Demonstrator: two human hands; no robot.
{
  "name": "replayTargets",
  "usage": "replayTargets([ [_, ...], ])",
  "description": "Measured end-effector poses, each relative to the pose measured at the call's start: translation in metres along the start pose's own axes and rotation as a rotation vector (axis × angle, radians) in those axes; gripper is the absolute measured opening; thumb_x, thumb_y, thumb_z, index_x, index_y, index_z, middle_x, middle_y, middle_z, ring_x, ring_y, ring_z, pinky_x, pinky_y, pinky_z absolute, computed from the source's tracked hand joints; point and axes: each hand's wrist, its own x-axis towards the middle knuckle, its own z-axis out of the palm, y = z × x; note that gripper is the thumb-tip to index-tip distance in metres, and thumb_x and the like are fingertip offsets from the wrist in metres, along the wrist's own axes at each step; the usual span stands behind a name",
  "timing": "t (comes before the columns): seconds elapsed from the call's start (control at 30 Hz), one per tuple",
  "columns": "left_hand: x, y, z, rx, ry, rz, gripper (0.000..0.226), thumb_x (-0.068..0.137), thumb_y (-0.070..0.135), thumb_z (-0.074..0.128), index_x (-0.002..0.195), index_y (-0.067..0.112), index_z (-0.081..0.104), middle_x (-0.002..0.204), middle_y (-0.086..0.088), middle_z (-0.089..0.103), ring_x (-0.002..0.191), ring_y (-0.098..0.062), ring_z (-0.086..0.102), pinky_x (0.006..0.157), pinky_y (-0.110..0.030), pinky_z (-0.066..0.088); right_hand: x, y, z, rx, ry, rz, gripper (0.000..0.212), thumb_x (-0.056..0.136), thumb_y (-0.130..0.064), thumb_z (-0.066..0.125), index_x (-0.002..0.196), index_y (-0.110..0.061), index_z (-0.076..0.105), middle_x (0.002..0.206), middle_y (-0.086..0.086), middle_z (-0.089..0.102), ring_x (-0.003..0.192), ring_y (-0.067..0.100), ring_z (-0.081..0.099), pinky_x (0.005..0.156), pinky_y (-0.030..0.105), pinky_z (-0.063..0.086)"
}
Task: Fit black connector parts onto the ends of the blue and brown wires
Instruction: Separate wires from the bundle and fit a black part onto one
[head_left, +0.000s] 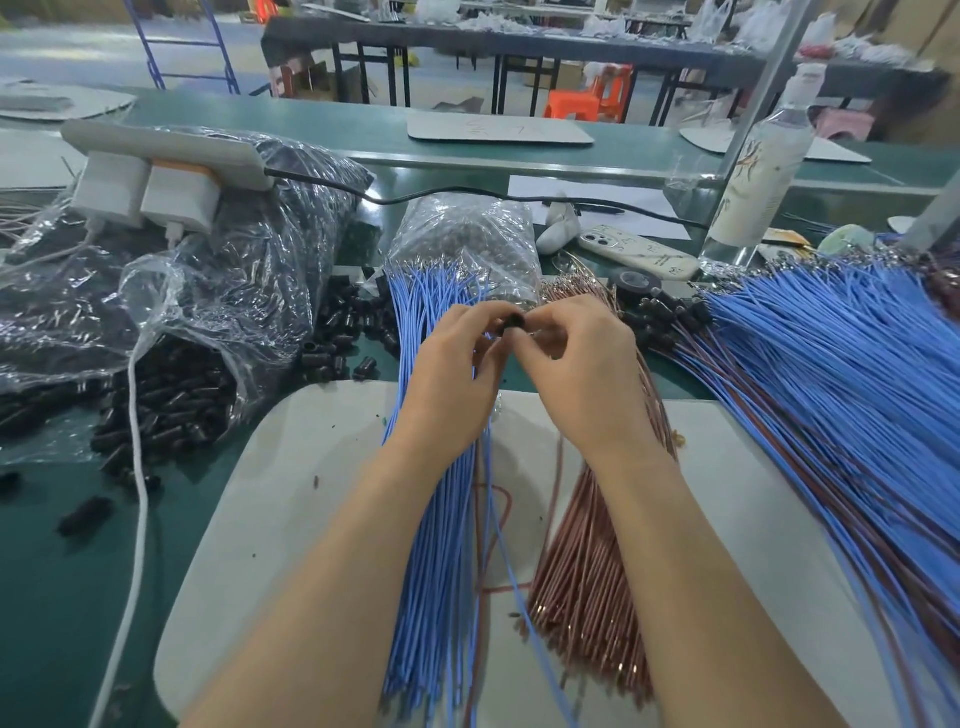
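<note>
A small black connector (514, 323) sits between the fingertips of both hands above the middle of the bench. My left hand (457, 374) pinches it from the left and my right hand (576, 374) pinches it from the right. A single blue wire (501, 540) and a brown wire (480, 597) trail down from the hands toward me. Under my left forearm lies a bundle of blue wires (436, 545). A bundle of brown wires (587, 597) lies under my right forearm. Loose black connectors (166, 400) spill from a clear bag at the left.
A large fan of blue and brown wires with connectors fitted (831, 374) covers the right side. A grey mat (291, 493) lies under the bundles. A phone (639, 252), a bottle (758, 176), a tape roll (634, 283) and a power strip (156, 182) stand behind.
</note>
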Motion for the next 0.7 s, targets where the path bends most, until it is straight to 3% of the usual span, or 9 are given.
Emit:
replayTargets([
  [0.1, -0.0007, 0.0005, 0.0027, 0.025, -0.024, -0.005, 0.028, 0.091, 0.000, 0.053, 0.117, 0.007, 0.059, 0.108, -0.004, 0.061, 0.087, -0.016, 0.060, 0.080, -0.015, 0.047, -0.0011, -0.0005, 0.0027, -0.061, 0.012, 0.009, 0.012, 0.084, -0.017, 0.069, 0.090, -0.007, 0.070, 0.092, 0.007, 0.061, 0.079, 0.018, 0.059, 0.079, 0.023, 0.045],
  [0.3, -0.0006, -0.0015, 0.0032, 0.103, -0.011, -0.008, 0.029, 0.090, -0.002, 0.053, 0.116, 0.007, 0.062, 0.104, -0.004, 0.066, 0.087, -0.015, 0.060, 0.078, -0.012, 0.044, -0.0017, -0.0006, 0.0041, -0.068, -0.013, 0.025, 0.015, 0.084, -0.019, 0.070, 0.093, -0.007, 0.069, 0.093, 0.003, 0.057, 0.083, 0.017, 0.058, 0.080, 0.021, 0.043],
  [0.43, -0.0019, -0.0010, 0.0052, 0.147, 0.018, -0.055, 0.026, 0.088, 0.009, 0.058, 0.114, 0.012, 0.064, 0.091, 0.005, 0.065, 0.067, -0.008, 0.058, 0.067, -0.010, 0.043, -0.0020, -0.0020, 0.0048, -0.085, 0.033, 0.010, 0.016, 0.084, -0.020, 0.069, 0.090, -0.006, 0.068, 0.091, 0.003, 0.055, 0.081, 0.020, 0.059, 0.078, 0.027, 0.046],
  [0.57, -0.0031, -0.0021, 0.0050, 0.234, 0.015, -0.162, 0.012, 0.087, 0.011, 0.057, 0.093, 0.012, 0.067, 0.080, 0.001, 0.068, 0.067, -0.013, 0.061, 0.064, -0.022, 0.049, -0.0034, -0.0046, 0.0071, -0.103, 0.025, -0.023, 0.017, 0.085, -0.024, 0.070, 0.088, -0.008, 0.067, 0.090, 0.000, 0.053, 0.079, 0.018, 0.058, 0.078, 0.030, 0.048],
  [0.63, -0.0027, -0.0020, 0.0049, 0.191, 0.014, -0.174, 0.012, 0.086, 0.005, 0.055, 0.078, 0.011, 0.062, 0.067, 0.003, 0.064, 0.057, -0.002, 0.059, 0.053, -0.011, 0.043, -0.0035, -0.0055, 0.0069, -0.092, -0.007, -0.027, 0.017, 0.084, -0.025, 0.071, 0.088, -0.009, 0.067, 0.090, -0.002, 0.053, 0.080, 0.017, 0.059, 0.078, 0.031, 0.049],
  [0.7, -0.0021, -0.0030, 0.0040, 0.175, 0.038, -0.167, 0.028, 0.085, 0.001, 0.056, 0.064, 0.019, 0.051, 0.052, 0.012, 0.053, 0.049, 0.003, 0.052, 0.047, -0.010, 0.036, -0.0026, -0.0056, 0.0043, -0.075, -0.057, -0.024, 0.015, 0.082, -0.023, 0.073, 0.090, -0.011, 0.068, 0.091, -0.001, 0.056, 0.079, 0.014, 0.059, 0.078, 0.025, 0.049],
])
